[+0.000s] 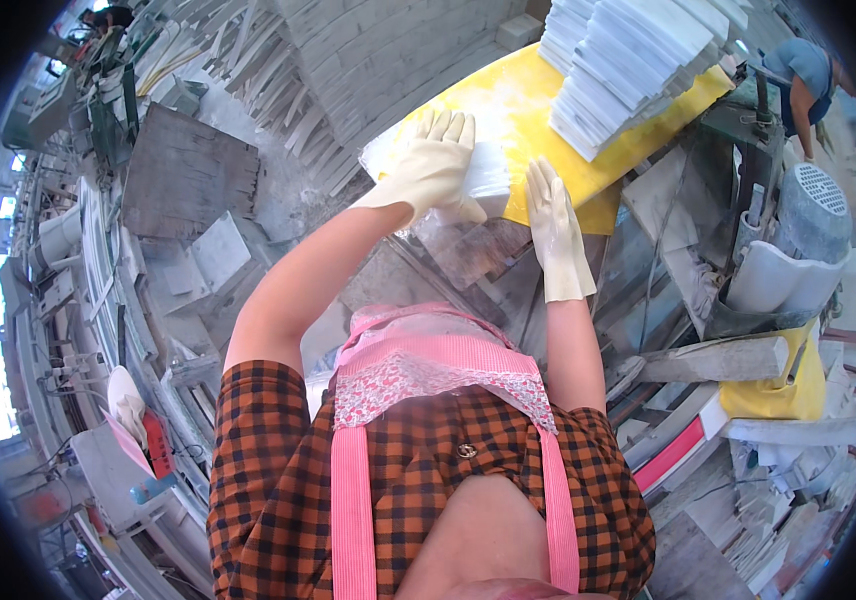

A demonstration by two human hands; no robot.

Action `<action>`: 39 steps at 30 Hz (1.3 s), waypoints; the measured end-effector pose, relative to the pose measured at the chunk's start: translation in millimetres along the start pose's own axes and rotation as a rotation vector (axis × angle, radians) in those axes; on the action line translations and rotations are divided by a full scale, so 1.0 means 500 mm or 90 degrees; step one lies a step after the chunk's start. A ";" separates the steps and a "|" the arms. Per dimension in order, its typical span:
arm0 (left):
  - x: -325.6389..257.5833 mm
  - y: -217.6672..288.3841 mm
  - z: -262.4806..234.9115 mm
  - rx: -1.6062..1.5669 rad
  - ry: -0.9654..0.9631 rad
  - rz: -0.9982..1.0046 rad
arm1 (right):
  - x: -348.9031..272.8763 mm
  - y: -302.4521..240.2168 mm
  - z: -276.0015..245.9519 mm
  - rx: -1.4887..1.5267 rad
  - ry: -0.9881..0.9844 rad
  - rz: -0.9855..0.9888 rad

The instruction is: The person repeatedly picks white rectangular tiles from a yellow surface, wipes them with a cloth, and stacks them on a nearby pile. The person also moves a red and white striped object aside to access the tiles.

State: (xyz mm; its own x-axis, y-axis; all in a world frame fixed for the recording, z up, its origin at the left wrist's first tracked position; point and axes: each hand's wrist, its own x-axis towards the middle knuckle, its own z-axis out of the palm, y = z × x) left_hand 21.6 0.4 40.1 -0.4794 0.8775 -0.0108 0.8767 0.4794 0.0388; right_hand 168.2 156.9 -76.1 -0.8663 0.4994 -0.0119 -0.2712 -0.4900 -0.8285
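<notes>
A yellow sheet [508, 85] covers the work surface in front of me. Near its front edge lies a small stack of white stone strips [489, 172], wet and glossy on top. My left hand [433, 165], in a cream rubber glove, rests with fingers stretched out over the left part of that stack. On the other side, my right hand [556, 230] wears the same kind of glove; its fingers point forward, straight and flat, beside the stack's right end at the sheet's edge. A visible gap separates it from the stack. Behind it stands a tall pile of white slabs [638, 60].
Long stone strips [268, 90] lean at the far left, near a square dark board [188, 172]. A grey motor [814, 205] and a yellow cloth [776, 375] are to the right. Another person [803, 80] bends at the far right.
</notes>
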 end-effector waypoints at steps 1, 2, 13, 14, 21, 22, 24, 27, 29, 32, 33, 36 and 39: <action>0.008 0.007 -0.005 0.060 -0.017 0.001 | -0.011 -0.003 -0.006 0.010 0.000 0.013; 0.014 0.014 -0.008 0.037 -0.056 -0.010 | -0.019 -0.006 -0.010 0.015 0.000 0.022; 0.013 0.029 -0.014 -0.094 -0.102 -0.053 | -0.034 0.008 0.034 -0.166 0.117 0.000; 0.013 0.025 -0.012 -0.097 -0.120 -0.056 | -0.036 0.012 0.040 -0.187 0.148 0.007; 0.012 -0.048 0.048 -0.313 -0.035 0.161 | -0.052 0.011 0.116 -0.417 0.249 -0.017; 0.012 -0.063 0.053 -0.353 -0.091 0.160 | -0.062 0.004 0.133 -0.505 0.247 0.003; 0.003 -0.105 0.046 -0.471 -0.092 0.053 | -0.069 0.014 0.178 -0.449 0.162 -0.015; -0.002 -0.226 0.033 -0.590 -0.096 -0.002 | -0.053 0.032 0.235 -0.777 0.249 -0.053; -0.006 -0.337 0.035 -0.660 -0.153 -0.055 | -0.017 0.048 0.271 -0.704 0.336 0.047; -0.048 -0.519 0.049 -0.648 -0.099 -0.137 | 0.023 0.072 0.318 -0.861 0.346 0.096; -0.064 -0.584 0.055 -0.590 -0.102 -0.174 | 0.035 0.084 0.331 -0.910 0.353 0.111; -0.120 -0.760 0.078 -0.503 -0.146 -0.341 | 0.069 0.099 0.347 -0.987 0.331 0.083; -0.236 -0.907 0.124 -0.410 -0.036 -0.446 | 0.105 0.100 0.335 -1.097 0.196 -0.046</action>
State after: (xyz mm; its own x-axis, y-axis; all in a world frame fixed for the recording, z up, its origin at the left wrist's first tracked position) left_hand -316.7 -320.0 -38.0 -0.8701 0.4004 -0.2873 0.1934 0.8136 0.5483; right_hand 38.7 39.0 -24.1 -0.7146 0.6891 0.1204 0.5899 0.6861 -0.4258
